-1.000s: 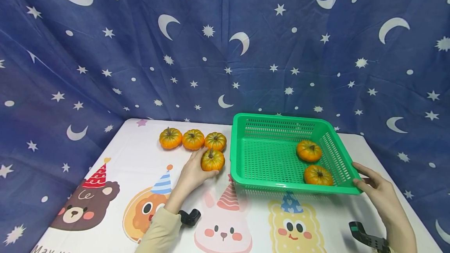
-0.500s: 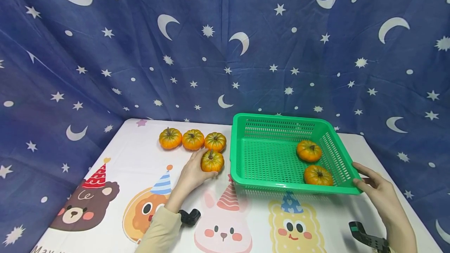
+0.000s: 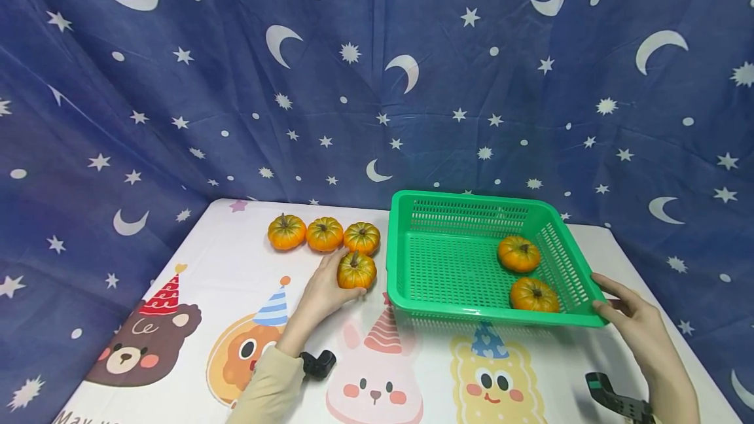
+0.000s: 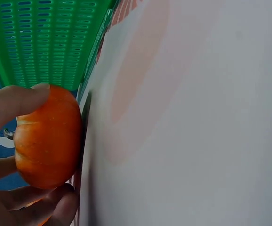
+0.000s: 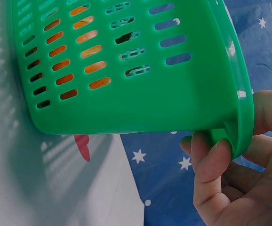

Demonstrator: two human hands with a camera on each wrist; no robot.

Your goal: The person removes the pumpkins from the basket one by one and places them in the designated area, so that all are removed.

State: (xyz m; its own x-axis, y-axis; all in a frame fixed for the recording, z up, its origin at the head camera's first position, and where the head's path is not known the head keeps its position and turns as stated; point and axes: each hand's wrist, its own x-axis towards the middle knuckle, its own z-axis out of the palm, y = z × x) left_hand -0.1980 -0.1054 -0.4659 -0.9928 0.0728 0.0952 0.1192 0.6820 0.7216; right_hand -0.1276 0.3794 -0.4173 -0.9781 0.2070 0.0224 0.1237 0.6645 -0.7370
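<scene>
My left hand (image 3: 324, 286) holds a small orange-green pumpkin (image 3: 357, 271) between thumb and fingers, at the table surface just left of the basket. In the left wrist view the thumb lies over one side of this pumpkin (image 4: 51, 141), and the other fingers curl at the opposite side. With the right hand (image 3: 639, 322) I grip the front right corner of a green plastic basket (image 3: 453, 311). The right wrist view shows thumb and fingers pinching the basket rim (image 5: 242, 113). Two pumpkins, one farther back (image 3: 518, 254) and one nearer (image 3: 534, 295), sit inside on the right.
Behind the left hand, three more pumpkins stand in a row: a left one (image 3: 287, 232), a middle one (image 3: 324, 234) and a right one (image 3: 362, 238). A white tablecloth (image 3: 235, 254) with cartoon prints covers the table. A dark blue starry curtain (image 3: 330, 84) hangs behind.
The pumpkin in the left hand has come very slightly down and toward me. The right hand and the basket stay where they were.
</scene>
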